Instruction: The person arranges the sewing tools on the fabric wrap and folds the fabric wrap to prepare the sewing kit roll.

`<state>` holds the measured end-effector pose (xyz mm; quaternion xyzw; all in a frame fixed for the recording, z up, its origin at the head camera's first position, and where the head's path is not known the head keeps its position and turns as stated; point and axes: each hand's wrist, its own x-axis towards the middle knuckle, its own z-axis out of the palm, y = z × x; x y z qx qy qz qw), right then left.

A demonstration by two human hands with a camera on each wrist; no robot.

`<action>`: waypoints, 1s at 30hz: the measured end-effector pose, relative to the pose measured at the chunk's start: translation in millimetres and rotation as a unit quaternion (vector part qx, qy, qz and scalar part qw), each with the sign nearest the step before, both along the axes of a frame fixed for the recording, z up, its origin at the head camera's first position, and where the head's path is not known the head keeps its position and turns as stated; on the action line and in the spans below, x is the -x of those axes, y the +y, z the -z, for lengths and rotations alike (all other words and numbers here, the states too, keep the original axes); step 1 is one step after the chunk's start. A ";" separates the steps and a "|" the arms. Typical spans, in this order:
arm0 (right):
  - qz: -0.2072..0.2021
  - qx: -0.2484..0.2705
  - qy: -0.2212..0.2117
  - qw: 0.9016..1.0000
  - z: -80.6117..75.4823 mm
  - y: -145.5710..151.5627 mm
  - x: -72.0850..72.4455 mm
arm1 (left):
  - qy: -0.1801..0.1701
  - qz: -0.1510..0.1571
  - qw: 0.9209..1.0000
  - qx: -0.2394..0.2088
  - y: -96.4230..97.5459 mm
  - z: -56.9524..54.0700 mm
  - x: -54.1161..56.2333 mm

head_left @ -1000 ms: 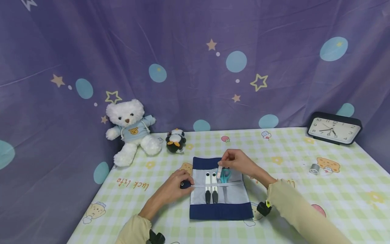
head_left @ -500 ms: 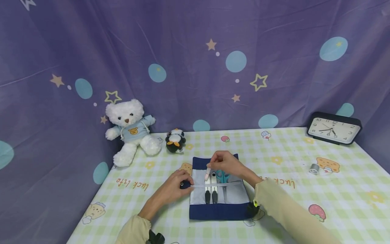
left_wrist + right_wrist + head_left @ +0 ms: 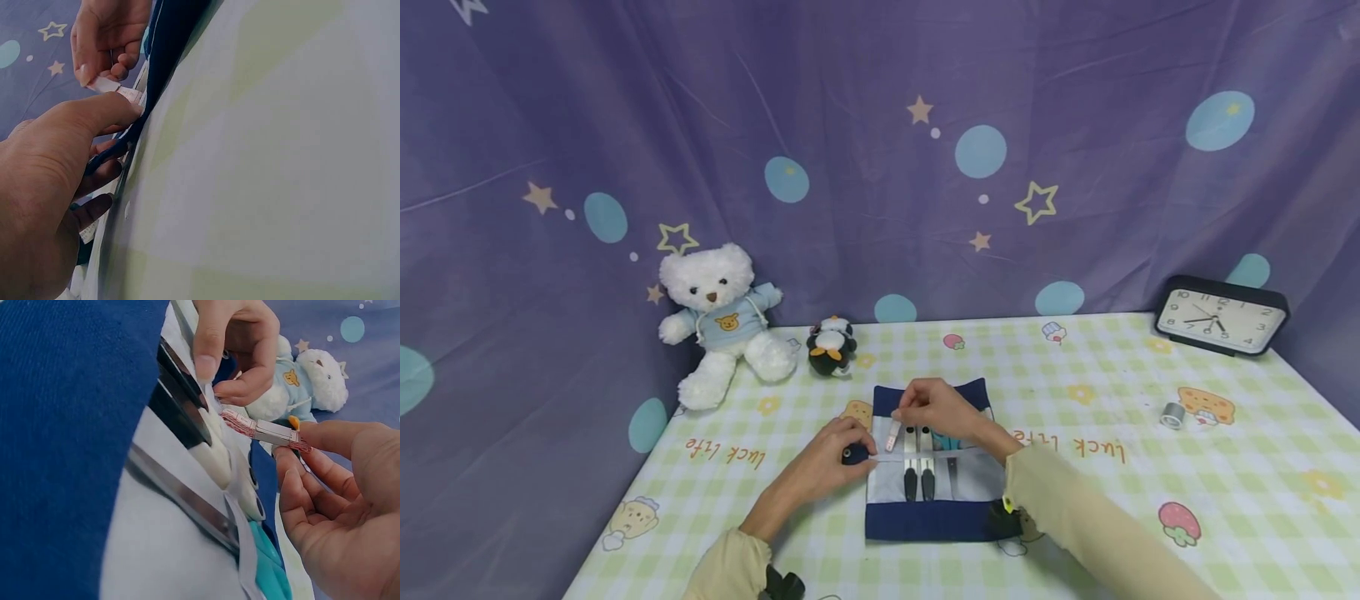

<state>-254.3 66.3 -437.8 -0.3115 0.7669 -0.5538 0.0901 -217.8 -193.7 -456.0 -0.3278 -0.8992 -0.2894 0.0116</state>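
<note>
Head view: main item, and whereabouts?

Tape measure (image 3: 892,435), folded into a narrow bundle, white with red marks. Tilted over the left end of the cloth pouch (image 3: 925,521), beside two white-and-black tools (image 3: 911,483); lower end near the strap (image 3: 247,556). Tucked under or not: cannot tell.

Hands?

Right hand (image 3: 936,408): pinch on the tape measure's upper end, between thumb and fingers. Left hand (image 3: 823,460): grip on the left edge of the cloth pouch, at the navy tab (image 3: 854,453).

Probable handling?

Judged light, soft, bendable; neither fragile nor very slippery. Folds likely prone to fanning out or buckling under a push.

Best hold?

Across the paper band (image 3: 273,433), seemingly firmest; light pinch, flat sides.
</note>
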 end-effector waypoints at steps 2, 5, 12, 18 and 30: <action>0.002 -0.003 0.001 1.000 1.5 -1.7 0.3 | 0.000 0.000 1.000 0.001 0.2 -0.3 -0.1; 0.009 -0.011 0.000 1.000 3.5 -4.3 0.5 | 0.004 0.002 1.000 0.003 0.4 0.2 0.3; 0.022 -0.013 0.004 1.000 3.3 -9.6 -0.5 | 0.007 -0.001 1.000 0.008 0.5 0.8 0.6; 0.026 -0.022 0.011 0.999 2.0 -12.5 -1.9 | -0.004 -0.006 1.000 0.009 0.8 -0.1 -0.6; 0.033 -0.029 0.011 0.999 2.3 -14.4 -1.8 | 0.002 -0.009 1.000 0.013 1.4 -0.5 -0.6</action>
